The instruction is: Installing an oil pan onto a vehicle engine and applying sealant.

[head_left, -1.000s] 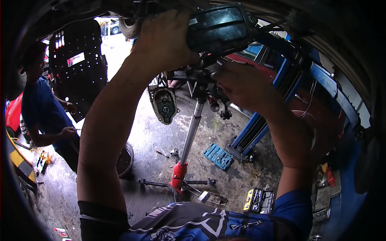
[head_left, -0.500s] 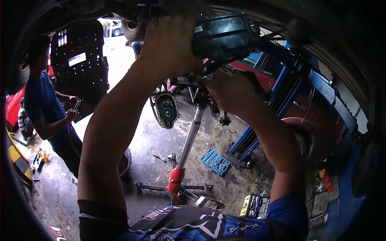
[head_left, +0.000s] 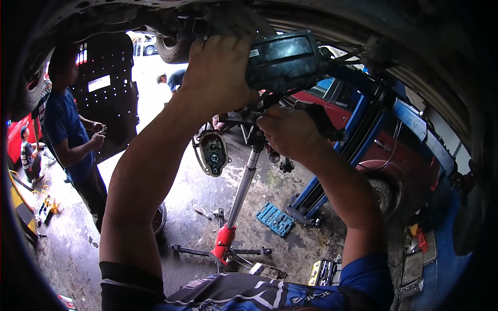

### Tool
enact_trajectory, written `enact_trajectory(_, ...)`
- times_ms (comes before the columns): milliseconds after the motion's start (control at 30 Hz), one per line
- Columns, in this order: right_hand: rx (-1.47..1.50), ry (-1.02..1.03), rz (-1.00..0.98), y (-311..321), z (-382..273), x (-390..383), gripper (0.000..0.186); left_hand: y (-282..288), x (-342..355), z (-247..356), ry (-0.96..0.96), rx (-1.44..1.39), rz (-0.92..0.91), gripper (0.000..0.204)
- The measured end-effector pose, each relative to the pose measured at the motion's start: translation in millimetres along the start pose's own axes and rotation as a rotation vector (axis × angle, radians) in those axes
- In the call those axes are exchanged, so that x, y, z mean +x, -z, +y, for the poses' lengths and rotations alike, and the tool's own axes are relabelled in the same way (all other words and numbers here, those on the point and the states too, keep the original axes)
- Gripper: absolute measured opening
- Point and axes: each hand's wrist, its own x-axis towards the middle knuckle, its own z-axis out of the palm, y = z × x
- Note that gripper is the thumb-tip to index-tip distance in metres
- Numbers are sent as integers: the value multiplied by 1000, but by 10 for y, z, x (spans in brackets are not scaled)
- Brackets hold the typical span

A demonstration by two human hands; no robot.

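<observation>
Dark rectangular pan (head_left: 282,61) with a bluish sheen, just right of the fingers of the left hand (head_left: 220,78), which are extended and slightly parted; whether they grip anything cannot be told. A small pale label (head_left: 253,52), too small to read, marks its near end. The right hand (head_left: 290,129) has curled fingers below the pan, their hold unclear. Below the left fingers: an open-faced metal housing (head_left: 213,154).
</observation>
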Motion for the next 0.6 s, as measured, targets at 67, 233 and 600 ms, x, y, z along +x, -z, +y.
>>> enact_trajectory(67,8,13,50,-20,-9,11,7,10,-7,-6,-2,0,6,102)
enact_trajectory(233,104,8,139,-76,-20,16,8,20,-2,-10,7,-22,-8,101)
enact_trajectory(600,167,17,261,-113,-24,-60,16,55,2,55,7,18,-101,89)
